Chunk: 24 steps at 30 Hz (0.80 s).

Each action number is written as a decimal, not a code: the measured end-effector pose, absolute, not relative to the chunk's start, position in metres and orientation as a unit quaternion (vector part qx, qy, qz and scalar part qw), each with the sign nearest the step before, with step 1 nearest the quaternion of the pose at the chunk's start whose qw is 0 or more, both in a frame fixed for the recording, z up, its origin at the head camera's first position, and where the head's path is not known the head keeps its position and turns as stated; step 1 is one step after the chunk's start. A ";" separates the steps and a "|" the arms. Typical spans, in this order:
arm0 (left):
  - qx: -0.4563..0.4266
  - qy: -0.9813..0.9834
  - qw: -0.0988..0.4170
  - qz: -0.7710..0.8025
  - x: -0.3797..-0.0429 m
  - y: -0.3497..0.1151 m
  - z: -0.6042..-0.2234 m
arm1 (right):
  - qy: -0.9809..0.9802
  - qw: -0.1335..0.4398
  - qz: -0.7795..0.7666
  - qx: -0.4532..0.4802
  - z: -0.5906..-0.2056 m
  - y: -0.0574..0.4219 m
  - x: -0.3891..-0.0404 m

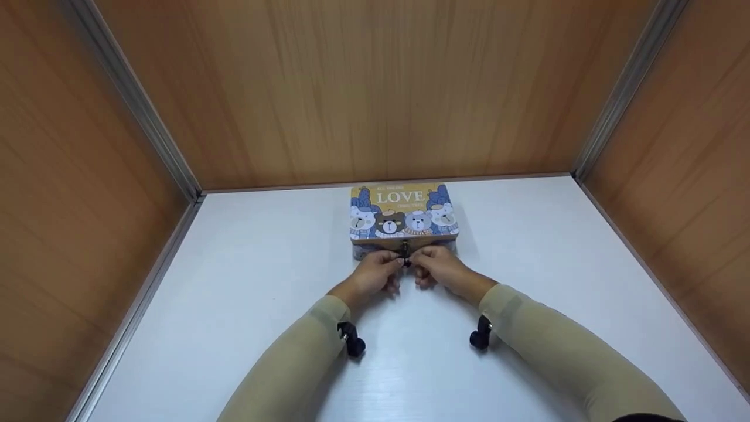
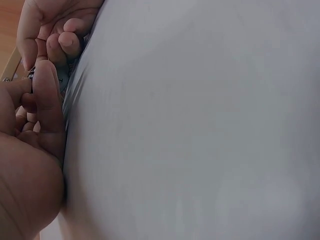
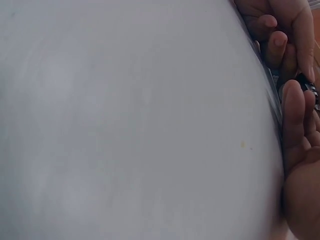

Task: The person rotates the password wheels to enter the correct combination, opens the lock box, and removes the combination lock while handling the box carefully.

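I see both forearms in tan sleeves (image 1: 539,337) coming in from the near side and angling inward until the hands nearly meet. The left hand (image 1: 375,272) and the right hand (image 1: 443,266) each pinch a small black fitting (image 1: 405,254) between thumb and forefinger, the other fingers curled loosely beneath. The fitting sits at the front of a printed box (image 1: 404,211), lid down, bears and "LOVE" on top; the box rests at the far side of the table, around the middle, near the back wall (image 1: 381,88).

The table (image 1: 269,264) is white and glossy. Wood-grain panels enclose it at the back and both sides, with grey metal strips (image 1: 633,82) along the corners.

I can't read the fitting's details: fingertips cover most of it, and both wrist views catch only a sliver of black with pale marks. The box's lower front is largely behind the hands. A dark shape (image 1: 647,418) is cut off at my lower right.
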<state>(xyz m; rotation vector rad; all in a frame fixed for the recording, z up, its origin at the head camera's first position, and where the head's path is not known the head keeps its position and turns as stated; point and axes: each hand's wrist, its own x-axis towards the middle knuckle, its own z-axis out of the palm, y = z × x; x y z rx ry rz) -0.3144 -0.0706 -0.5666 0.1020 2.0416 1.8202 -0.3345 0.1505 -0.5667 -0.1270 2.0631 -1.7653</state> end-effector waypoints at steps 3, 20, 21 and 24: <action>0.035 0.729 0.201 0.654 -0.315 -0.070 -0.567 | 0.739 0.213 -0.638 -0.048 -0.567 0.150 -0.336; 0.038 0.727 0.208 0.653 -0.314 -0.070 -0.567 | 0.749 0.207 -0.628 -0.049 -0.571 0.150 -0.336; 0.038 0.728 0.208 0.652 -0.314 -0.070 -0.568 | 0.749 0.208 -0.627 -0.049 -0.571 0.150 -0.336; 0.039 0.731 0.207 0.649 -0.315 -0.070 -0.568 | 0.749 0.212 -0.626 -0.048 -0.569 0.150 -0.336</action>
